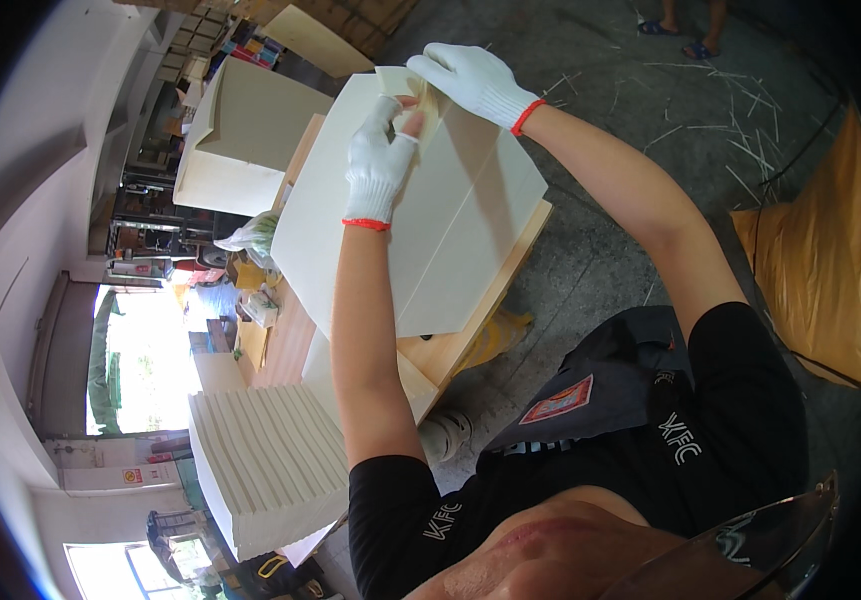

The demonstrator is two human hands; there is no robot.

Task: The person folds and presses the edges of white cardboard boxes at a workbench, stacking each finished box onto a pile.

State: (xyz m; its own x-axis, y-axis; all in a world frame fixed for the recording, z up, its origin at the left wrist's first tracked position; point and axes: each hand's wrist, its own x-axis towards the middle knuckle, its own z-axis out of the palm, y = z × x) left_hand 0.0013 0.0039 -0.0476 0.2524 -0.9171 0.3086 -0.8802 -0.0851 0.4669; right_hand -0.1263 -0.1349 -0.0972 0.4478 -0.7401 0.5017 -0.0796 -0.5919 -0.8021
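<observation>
Both my hands wear white knitted gloves with red cuffs, at the far end of a large white board (355,247). My right hand (471,82) closes its fingers on a raised white flap (394,78) at the board's far edge. My left hand (383,165) is just to the left and nearer me, its bare thumb and a bare fingertip showing. Its thumb touches, or lies right beside, a thin yellowish strip (428,109) that runs between the hands. Whether the left fingers pinch it, I cannot tell. A straight line (449,225) runs along the board.
The board rests on a wooden table (494,289). A stack of white boards (273,450) stands at the near left, with more boards (258,120) beyond. Scraps (753,150) litter the floor at right, beside an orange-brown sheet (813,255). Another person's sandalled feet (700,49) are at the top.
</observation>
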